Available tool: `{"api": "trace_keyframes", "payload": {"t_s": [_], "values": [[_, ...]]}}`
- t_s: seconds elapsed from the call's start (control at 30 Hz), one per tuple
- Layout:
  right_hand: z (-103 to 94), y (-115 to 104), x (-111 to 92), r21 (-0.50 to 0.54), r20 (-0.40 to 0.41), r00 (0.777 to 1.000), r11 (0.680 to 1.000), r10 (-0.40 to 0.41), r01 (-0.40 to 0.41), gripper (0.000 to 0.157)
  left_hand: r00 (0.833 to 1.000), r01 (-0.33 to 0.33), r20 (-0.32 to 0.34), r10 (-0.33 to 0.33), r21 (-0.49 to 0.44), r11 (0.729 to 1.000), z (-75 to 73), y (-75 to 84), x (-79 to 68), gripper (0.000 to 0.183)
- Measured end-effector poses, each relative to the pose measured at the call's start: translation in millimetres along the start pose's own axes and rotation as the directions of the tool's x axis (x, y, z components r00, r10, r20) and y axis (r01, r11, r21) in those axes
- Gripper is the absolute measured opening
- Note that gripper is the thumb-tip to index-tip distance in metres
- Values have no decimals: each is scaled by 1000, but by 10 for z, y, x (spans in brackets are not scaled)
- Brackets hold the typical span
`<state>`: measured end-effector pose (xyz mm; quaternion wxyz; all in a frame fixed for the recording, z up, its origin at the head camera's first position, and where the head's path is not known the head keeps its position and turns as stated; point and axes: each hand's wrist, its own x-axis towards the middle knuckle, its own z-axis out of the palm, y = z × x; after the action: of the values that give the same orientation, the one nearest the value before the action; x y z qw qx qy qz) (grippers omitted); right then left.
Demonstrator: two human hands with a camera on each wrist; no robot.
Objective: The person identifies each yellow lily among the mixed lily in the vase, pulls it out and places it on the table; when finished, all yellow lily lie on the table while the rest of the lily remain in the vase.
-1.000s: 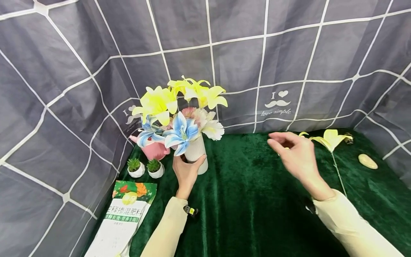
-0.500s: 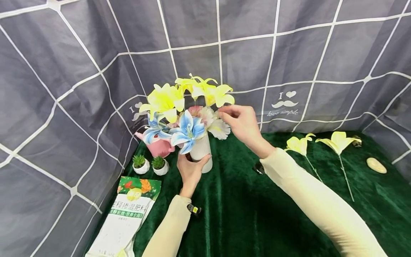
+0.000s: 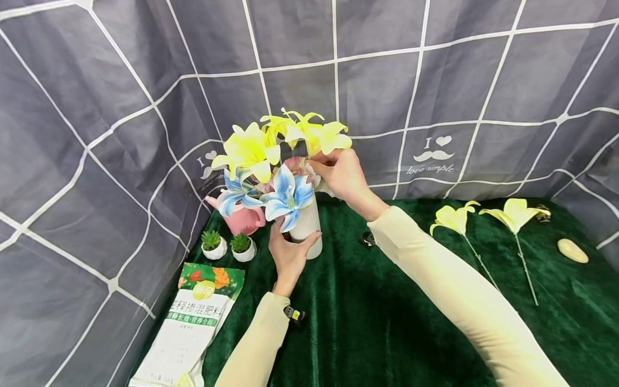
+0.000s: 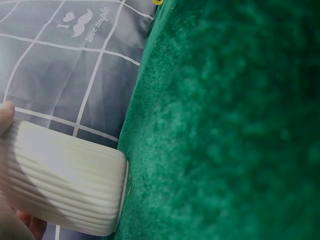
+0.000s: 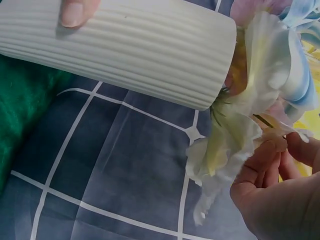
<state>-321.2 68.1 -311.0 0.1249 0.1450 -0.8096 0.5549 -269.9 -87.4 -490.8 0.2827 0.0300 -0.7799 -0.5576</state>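
A white ribbed vase (image 3: 309, 217) stands upright on the green cloth. My left hand (image 3: 288, 255) grips its lower side, thumb and fingers curled round it; the thumb also shows on the vase (image 5: 150, 45) in the right wrist view. Out of its mouth rise yellow lilies (image 3: 251, 150), blue lilies (image 3: 288, 196) and pale ruffled flowers (image 5: 225, 145). My right hand (image 3: 344, 177) is at the right of the bunch, just under the yellow blooms. In the right wrist view that hand (image 5: 280, 185) pinches the edge of a pale flower's petal between thumb and finger.
Left of the vase are a pink watering can (image 3: 244, 219), two small potted succulents (image 3: 214, 246) and a fertilizer bag (image 3: 188, 328). On the right lie two yellow lilies (image 3: 452, 219) and a smooth pale stone (image 3: 573, 250). A grey checked curtain (image 3: 377, 97) hangs behind.
My right hand has moved left from beside the loose yellow lilies to the flowers in the vase, where its fingers pinch a pale flower. The left hand keeps its grip on the vase.
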Motion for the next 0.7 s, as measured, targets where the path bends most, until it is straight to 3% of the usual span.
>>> {"api": "trace_keyframes", "payload": {"t_s": [0.43, 0.7], "values": [[-14, -82, -61, 29, -27, 998, 998, 57, -57, 16, 1000, -5, -3, 5, 16, 1000, 3, 1, -2, 83], [-81, -131, -48, 95, -96, 995, 996, 7, 2, 16, 1000, -14, -13, 14, 4, 1000, 2, -19, -9, 84]]}}
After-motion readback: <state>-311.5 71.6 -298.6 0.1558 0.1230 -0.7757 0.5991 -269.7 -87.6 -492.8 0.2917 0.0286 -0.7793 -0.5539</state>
